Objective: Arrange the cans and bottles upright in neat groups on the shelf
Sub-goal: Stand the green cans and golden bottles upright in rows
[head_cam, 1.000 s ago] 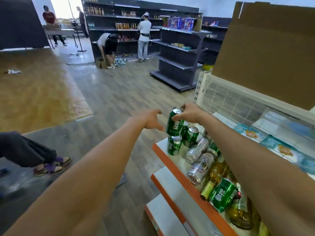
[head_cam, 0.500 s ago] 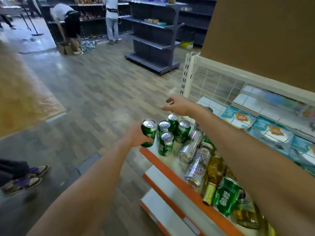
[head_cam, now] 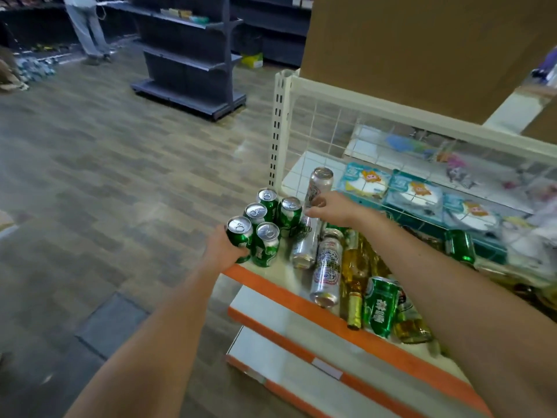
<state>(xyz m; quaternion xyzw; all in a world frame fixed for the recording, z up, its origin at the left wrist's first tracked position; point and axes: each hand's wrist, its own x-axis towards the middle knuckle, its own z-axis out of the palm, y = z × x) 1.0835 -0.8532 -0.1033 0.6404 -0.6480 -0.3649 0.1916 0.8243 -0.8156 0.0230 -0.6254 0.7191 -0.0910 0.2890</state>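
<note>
We curl our left hand round the corner green can, squaring its cluster, while our right hand grips a silver can upright, likely for another group.

A single wide-angle camera is riding on the person's head, looking forward and steeply down along both forearms. It is facing the end of a shelf, which is filling the lower right of the frame at close range. The left hand, gripping a green can, and the right hand, holding a silver can, are sitting near the middle at arm's length. The lens is bending straight edges toward the borders. The wooden floor is spreading across the left half, and a dark shelving unit is standing well away at the top. A cardboard box is looming close at the upper right.
</note>
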